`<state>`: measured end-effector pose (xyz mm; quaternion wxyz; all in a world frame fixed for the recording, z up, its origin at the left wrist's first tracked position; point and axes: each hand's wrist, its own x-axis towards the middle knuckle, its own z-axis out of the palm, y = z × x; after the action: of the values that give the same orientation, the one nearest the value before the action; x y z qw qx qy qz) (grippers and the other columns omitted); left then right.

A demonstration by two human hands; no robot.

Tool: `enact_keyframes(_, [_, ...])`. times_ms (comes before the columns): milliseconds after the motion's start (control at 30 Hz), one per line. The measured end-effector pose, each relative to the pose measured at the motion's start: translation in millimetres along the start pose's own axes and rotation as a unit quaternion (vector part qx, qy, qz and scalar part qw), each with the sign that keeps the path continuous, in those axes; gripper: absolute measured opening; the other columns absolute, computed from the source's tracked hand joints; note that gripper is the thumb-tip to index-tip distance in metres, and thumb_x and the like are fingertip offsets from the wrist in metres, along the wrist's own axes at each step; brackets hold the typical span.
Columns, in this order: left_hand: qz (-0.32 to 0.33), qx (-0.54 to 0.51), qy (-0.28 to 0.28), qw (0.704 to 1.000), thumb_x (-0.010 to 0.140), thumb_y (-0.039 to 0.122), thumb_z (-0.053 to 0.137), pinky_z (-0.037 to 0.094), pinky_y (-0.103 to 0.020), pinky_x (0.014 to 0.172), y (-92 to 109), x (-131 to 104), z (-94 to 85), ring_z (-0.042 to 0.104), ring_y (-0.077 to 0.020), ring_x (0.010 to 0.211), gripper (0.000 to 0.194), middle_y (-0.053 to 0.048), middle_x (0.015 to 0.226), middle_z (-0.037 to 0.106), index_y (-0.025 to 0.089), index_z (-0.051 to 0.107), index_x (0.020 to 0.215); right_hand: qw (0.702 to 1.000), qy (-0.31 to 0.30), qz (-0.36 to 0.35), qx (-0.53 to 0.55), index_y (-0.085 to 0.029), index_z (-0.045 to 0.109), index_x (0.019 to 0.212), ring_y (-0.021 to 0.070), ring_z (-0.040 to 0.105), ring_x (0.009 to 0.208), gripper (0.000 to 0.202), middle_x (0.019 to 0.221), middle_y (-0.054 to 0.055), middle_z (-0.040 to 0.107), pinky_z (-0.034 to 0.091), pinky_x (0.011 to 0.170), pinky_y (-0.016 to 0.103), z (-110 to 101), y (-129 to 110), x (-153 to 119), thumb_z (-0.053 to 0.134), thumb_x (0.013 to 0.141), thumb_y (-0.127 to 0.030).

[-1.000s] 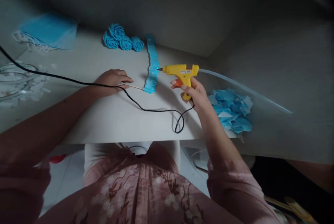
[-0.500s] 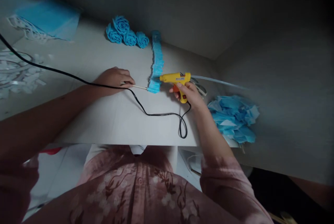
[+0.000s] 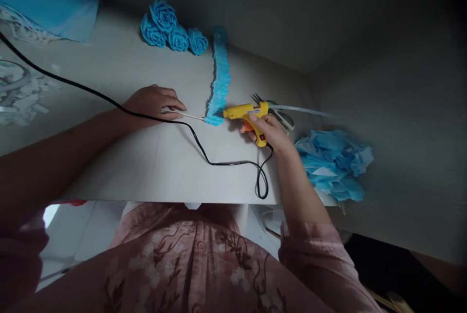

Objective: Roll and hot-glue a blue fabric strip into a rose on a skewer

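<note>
My left hand (image 3: 157,102) pinches a thin pale stick (image 3: 190,116) between thumb and fingers. The stick's far end lies at the near end of a long ruffled blue strip (image 3: 220,77), where the material appears folded over it. In my right hand (image 3: 269,130) is a yellow hot glue gun (image 3: 242,111), its nozzle pointing left at the strip's near end. Whether the nozzle touches the strip I cannot tell. A clear glue stick (image 3: 299,109) sticks out of the gun's back, and a black cord (image 3: 229,162) runs from its handle across my left wrist.
Several blue rolled flowers (image 3: 178,38) sit at the back of the table (image 3: 175,167). Scissors (image 3: 286,119) lie behind my right hand, blue scraps (image 3: 333,164) farther right. At left are stacked blue sheets with white loops (image 3: 54,4) and white scraps (image 3: 27,91). Walls rise behind and right.
The near end of the blue strip is now folded over the stick's tip. My left hand has shifted slightly, and the view has moved a little closer.
</note>
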<state>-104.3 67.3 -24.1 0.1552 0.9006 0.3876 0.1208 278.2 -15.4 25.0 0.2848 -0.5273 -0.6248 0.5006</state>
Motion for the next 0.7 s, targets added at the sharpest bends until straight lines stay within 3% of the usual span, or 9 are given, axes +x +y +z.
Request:
enact_keyframes(233, [-0.014, -0.020, -0.003, 1.000, 0.100, 0.062, 0.057, 0.050, -0.036, 0.109, 1.3, -1.7, -0.2, 0.076, -0.0283, 0.113, 0.047, -0.005, 0.118, 0.082, 0.030, 0.086, 0.119, 1.000, 0.007, 0.004, 0.002, -0.021, 0.072, 0.070, 0.0099, 0.042, 0.047, 0.077, 0.051, -0.002, 0.054, 0.029, 0.045, 0.028, 6.2, -5.8, -1.2, 0.072, 0.083, -0.097])
enact_keyframes(500, [-0.014, -0.022, 0.010, 1.000, 0.101, 0.065, 0.052, 0.050, -0.035, 0.105, 8.3, -3.2, -1.7, 0.077, -0.0262, 0.112, 0.050, -0.001, 0.116, 0.082, 0.030, 0.086, 0.114, 1.000, 0.010, 0.011, 0.000, -0.022, 0.071, 0.069, 0.0111, 0.044, 0.049, 0.076, 0.052, -0.001, 0.055, 0.031, 0.047, 0.028, 6.4, -5.5, -1.1, 0.073, 0.082, -0.097])
enact_keyframes(700, [-0.009, 0.002, 0.002, 1.000, 0.102, 0.044, 0.051, 0.048, -0.037, 0.105, 18.8, -4.4, -8.6, 0.074, -0.0234, 0.110, 0.045, -0.005, 0.120, 0.083, 0.023, 0.086, 0.118, 1.000, 0.018, -0.002, -0.024, -0.020, 0.080, 0.074, 0.0107, 0.046, 0.049, 0.077, 0.053, 0.000, 0.057, 0.033, 0.049, 0.029, 10.3, -2.8, -1.5, 0.073, 0.086, -0.095])
